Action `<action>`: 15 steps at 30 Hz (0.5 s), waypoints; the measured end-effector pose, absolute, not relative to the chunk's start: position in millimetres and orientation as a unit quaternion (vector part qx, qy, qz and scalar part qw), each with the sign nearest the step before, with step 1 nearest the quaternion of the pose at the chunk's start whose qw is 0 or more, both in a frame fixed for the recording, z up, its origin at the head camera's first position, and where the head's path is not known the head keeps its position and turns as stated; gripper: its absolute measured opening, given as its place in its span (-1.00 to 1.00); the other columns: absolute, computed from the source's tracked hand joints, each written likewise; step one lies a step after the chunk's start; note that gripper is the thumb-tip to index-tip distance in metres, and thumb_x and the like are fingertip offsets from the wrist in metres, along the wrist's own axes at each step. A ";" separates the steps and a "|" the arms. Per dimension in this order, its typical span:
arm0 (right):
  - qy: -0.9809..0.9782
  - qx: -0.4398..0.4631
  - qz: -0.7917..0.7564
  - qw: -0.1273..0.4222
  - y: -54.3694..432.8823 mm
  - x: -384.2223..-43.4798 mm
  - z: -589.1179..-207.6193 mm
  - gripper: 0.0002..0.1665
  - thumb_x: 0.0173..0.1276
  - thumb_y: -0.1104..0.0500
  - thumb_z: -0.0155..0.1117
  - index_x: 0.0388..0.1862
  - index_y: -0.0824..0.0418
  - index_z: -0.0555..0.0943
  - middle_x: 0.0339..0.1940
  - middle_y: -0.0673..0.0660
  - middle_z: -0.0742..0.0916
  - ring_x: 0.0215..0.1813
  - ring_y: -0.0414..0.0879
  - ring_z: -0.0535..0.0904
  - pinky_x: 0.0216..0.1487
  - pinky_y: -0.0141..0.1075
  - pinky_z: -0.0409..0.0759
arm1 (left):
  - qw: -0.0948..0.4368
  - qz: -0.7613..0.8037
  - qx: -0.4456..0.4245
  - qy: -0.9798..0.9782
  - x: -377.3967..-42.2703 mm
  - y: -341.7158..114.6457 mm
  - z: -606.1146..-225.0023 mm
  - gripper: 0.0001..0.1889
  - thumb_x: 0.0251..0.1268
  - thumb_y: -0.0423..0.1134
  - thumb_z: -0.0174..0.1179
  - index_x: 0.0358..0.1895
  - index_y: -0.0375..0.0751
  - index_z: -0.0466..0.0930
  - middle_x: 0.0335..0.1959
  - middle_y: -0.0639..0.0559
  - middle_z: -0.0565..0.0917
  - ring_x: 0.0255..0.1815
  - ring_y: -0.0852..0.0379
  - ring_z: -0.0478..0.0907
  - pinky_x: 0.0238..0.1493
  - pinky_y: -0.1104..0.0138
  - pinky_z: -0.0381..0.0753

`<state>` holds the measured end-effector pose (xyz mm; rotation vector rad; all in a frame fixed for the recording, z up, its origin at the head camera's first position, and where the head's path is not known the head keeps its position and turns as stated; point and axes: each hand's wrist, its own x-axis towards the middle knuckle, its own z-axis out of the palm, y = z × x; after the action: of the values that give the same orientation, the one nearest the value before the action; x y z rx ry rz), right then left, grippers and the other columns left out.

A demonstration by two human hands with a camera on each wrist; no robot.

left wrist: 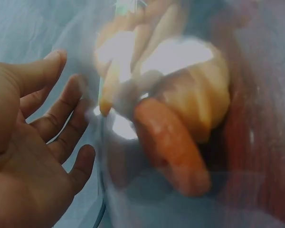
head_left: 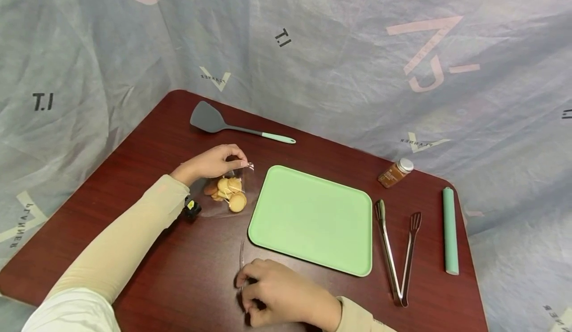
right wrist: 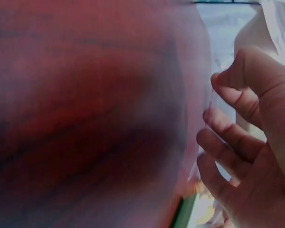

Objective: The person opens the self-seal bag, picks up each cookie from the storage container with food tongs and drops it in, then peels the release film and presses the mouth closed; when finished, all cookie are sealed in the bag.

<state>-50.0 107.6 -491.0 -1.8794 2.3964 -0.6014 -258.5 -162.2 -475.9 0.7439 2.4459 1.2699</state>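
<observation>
A clear plastic bag of round golden cookies (head_left: 231, 189) is near the table's left side, left of the green tray (head_left: 313, 218). My left hand (head_left: 219, 161) pinches the bag's top edge between thumb and fingers. In the left wrist view the cookies (left wrist: 190, 90) show blurred through the shiny plastic beside the left hand (left wrist: 42, 128). Near the front edge, my right hand (head_left: 286, 292) holds the edge of a clear plastic film (head_left: 242, 255) with curled fingers. I cannot tell whether this film belongs to the cookie bag. The right wrist view shows the right hand (right wrist: 242, 128) at its rim.
A grey spatula (head_left: 210, 118) with a mint handle lies at the back left. Right of the tray are spread metal tongs (head_left: 397, 257), a tilted jar (head_left: 395, 173) with a silver lid, and a mint rolling pin (head_left: 450, 230). Grey cloth (head_left: 321, 49) hangs behind the table.
</observation>
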 end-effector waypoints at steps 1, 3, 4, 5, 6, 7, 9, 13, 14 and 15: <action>0.767 -0.609 -0.198 0.026 107.1 -48.7 -491.2 -0.81 -0.02 0.15 0.46 -0.54 -0.12 0.60 -0.04 -0.09 0.60 -0.07 -0.25 0.49 0.10 -0.49 0.40 | 0.145 0.443 0.258 0.846 -258.5 -162.5 -476.3 -0.78 0.56 -0.20 0.17 -0.04 -0.29 0.69 -0.07 -0.05 0.60 -0.07 0.02 0.47 0.03 0.11 0.42; 0.766 -0.607 -0.207 0.036 108.0 -46.6 -490.5 -0.81 0.05 0.15 0.44 -0.51 -0.12 0.60 -0.02 -0.09 0.60 -0.04 -0.28 0.48 0.11 -0.52 0.39 | 0.149 0.447 0.258 0.843 -258.4 -163.2 -476.3 -0.77 0.56 -0.19 0.17 -0.04 -0.30 0.69 -0.06 -0.05 0.60 -0.08 0.02 0.47 0.02 0.11 0.42; 0.768 -0.601 -0.216 0.040 109.7 -46.0 -489.9 -0.81 0.08 0.16 0.43 -0.49 -0.12 0.59 -0.02 -0.10 0.60 -0.03 -0.30 0.48 0.10 -0.54 0.39 | 0.152 0.450 0.260 0.841 -258.3 -163.4 -476.2 -0.77 0.56 -0.19 0.17 -0.04 -0.30 0.68 -0.06 -0.06 0.60 -0.08 0.02 0.47 0.03 0.11 0.42; 0.771 -0.595 -0.223 0.040 112.4 -45.9 -489.0 -0.81 0.11 0.17 0.42 -0.47 -0.12 0.58 0.00 -0.10 0.60 -0.01 -0.32 0.48 0.10 -0.54 0.39 | 0.154 0.452 0.263 0.839 -258.5 -163.5 -476.7 -0.77 0.56 -0.18 0.16 -0.04 -0.30 0.68 -0.06 -0.06 0.61 -0.08 0.01 0.47 0.02 0.11 0.42; 0.774 -0.587 -0.233 0.039 115.9 -45.9 -488.3 -0.82 0.12 0.17 0.40 -0.45 -0.11 0.57 0.01 -0.10 0.60 0.01 -0.32 0.47 0.10 -0.54 0.39 | 0.155 0.453 0.266 0.837 -258.7 -163.6 -477.3 -0.77 0.56 -0.18 0.16 -0.04 -0.29 0.68 -0.06 -0.06 0.61 -0.08 0.01 0.47 0.02 0.10 0.43; 0.778 -0.575 -0.249 0.045 120.5 -46.0 -487.4 -0.81 0.14 0.19 0.39 -0.43 -0.09 0.57 0.03 -0.09 0.60 0.03 -0.32 0.48 0.11 -0.53 0.39 | 0.156 0.455 0.268 0.835 -258.8 -163.7 -477.9 -0.77 0.56 -0.18 0.16 -0.04 -0.28 0.68 -0.06 -0.06 0.61 -0.08 0.01 0.48 0.03 0.10 0.43; 0.783 -0.552 -0.281 0.052 133.0 -46.4 -486.4 -0.81 0.17 0.21 0.38 -0.40 -0.08 0.56 0.07 -0.07 0.60 0.08 -0.29 0.50 0.11 -0.53 0.40 | 0.158 0.457 0.271 0.832 -259.0 -164.1 -478.4 -0.77 0.56 -0.17 0.16 -0.04 -0.27 0.69 -0.06 -0.06 0.61 -0.07 0.01 0.48 0.03 0.10 0.43; 0.801 -0.508 -0.312 0.051 167.7 -46.1 -488.9 -0.80 0.26 0.20 0.38 -0.35 -0.13 0.60 0.13 -0.05 0.57 0.10 -0.22 0.53 0.06 -0.53 0.41 | 0.157 0.457 0.272 0.832 -257.8 -166.1 -477.7 -0.77 0.57 -0.17 0.16 -0.03 -0.26 0.69 -0.06 -0.05 0.62 -0.05 0.02 0.48 0.04 0.10 0.43; 0.806 -0.499 -0.313 0.051 177.7 -45.8 -490.5 -0.80 0.29 0.20 0.39 -0.33 -0.15 0.61 0.13 -0.05 0.57 0.10 -0.21 0.52 0.05 -0.53 0.41 | 0.156 0.455 0.272 0.833 -257.3 -166.9 -477.2 -0.77 0.57 -0.17 0.16 -0.03 -0.27 0.69 -0.05 -0.05 0.62 -0.04 0.02 0.48 0.05 0.10 0.43; 0.813 -0.491 -0.310 0.047 187.8 -45.2 -492.2 -0.79 0.31 0.17 0.43 -0.33 -0.17 0.61 0.11 -0.06 0.57 0.09 -0.21 0.52 0.04 -0.52 0.43 | 0.156 0.454 0.272 0.834 -256.8 -167.9 -476.7 -0.76 0.56 -0.17 0.16 -0.02 -0.27 0.69 -0.05 -0.04 0.62 -0.04 0.02 0.48 0.05 0.10 0.43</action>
<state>-45.2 187.8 -492.2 -1.4984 2.4789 -0.9456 -256.8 -167.9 -476.7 0.7780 2.3900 1.2990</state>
